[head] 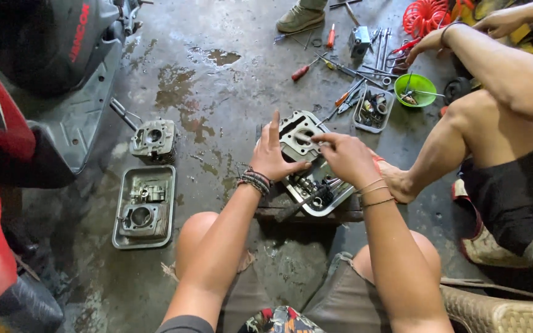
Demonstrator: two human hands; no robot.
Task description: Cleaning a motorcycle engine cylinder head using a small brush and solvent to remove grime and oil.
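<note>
My left hand rests with spread fingers on a grey metal cylinder head, steadying it. My right hand hovers over the same part with fingertips pinched near its round bore; whether a small part is between them cannot be told. The cylinder head sits on a metal tray holding small engine parts, set on a dark wooden block between my knees.
A second tray with engine pieces lies at left, an engine cylinder above it. A red scooter stands left. Screwdrivers, wrenches, a green bowl and a parts tray lie behind. Another person sits right.
</note>
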